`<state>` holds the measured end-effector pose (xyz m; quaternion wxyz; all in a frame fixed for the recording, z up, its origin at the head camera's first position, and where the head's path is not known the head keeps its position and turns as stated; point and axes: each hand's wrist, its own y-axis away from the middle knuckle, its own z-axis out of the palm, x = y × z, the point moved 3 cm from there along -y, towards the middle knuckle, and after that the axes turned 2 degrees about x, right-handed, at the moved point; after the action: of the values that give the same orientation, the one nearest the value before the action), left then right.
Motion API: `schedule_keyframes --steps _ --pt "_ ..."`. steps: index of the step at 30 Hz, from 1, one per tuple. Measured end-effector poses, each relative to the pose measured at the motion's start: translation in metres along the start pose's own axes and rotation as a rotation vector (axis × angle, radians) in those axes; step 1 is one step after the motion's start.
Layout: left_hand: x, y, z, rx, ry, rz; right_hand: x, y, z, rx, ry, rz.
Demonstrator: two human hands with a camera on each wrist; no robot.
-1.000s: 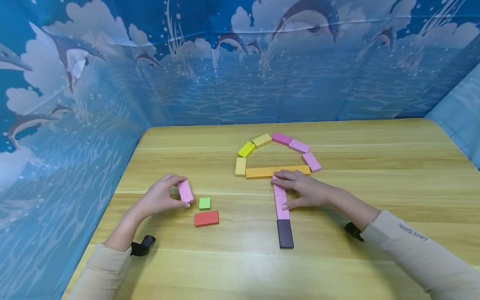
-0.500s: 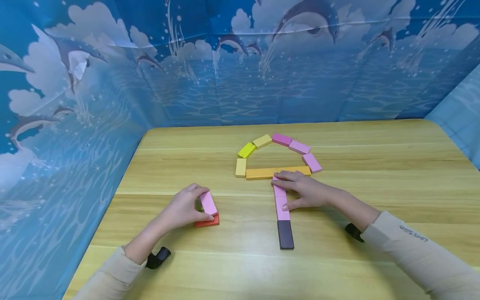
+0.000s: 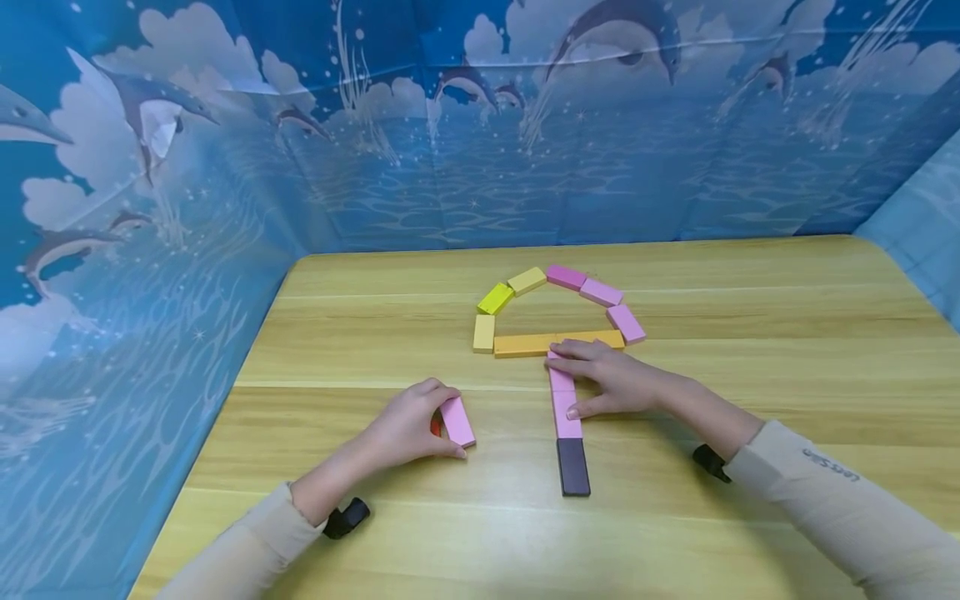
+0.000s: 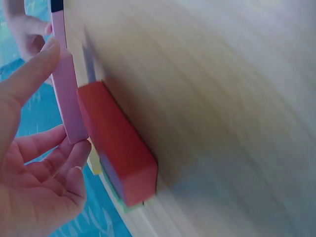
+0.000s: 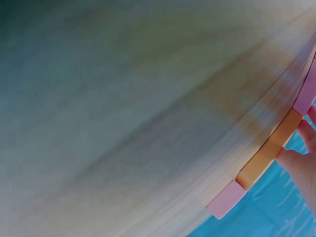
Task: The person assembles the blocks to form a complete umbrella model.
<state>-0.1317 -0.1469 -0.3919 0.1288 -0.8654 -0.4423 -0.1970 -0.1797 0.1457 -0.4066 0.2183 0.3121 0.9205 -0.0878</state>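
Note:
Between its thumb and fingertips, my left hand (image 3: 408,425) pinches a pink block (image 3: 458,422) above the table, left of the pink column. The left wrist view shows a red block (image 4: 118,140) on the table just beyond that held block, with a green block (image 4: 131,206) partly hidden behind it. My right hand (image 3: 618,379) rests on two pink blocks (image 3: 566,414) laid end to end. Its fingers lie across the upper one and its thumb touches the lower one. A black block (image 3: 573,467) continues the column toward me.
Above the column, an orange bar (image 3: 521,345) closes the base of an arch of yellow blocks (image 3: 484,333) and pink blocks (image 3: 626,323). All lie on a wooden table (image 3: 787,333). A blue dolphin-print cloth (image 3: 480,183) hangs behind and at the sides.
My left hand has carried the pink block rightward and a little nearer, passing over the green and red blocks. The right hand has stayed in place on the pink column.

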Motion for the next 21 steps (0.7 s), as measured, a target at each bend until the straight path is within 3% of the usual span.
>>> schedule_keyframes --steps 14,21 --pt "0.021 -0.015 0.019 -0.05 -0.003 0.059 0.001 0.002 -0.002 -0.011 -0.004 0.023" --pt "0.026 -0.017 0.025 -0.071 0.0 0.104 0.0 0.001 -0.001 0.006 0.011 -0.006"
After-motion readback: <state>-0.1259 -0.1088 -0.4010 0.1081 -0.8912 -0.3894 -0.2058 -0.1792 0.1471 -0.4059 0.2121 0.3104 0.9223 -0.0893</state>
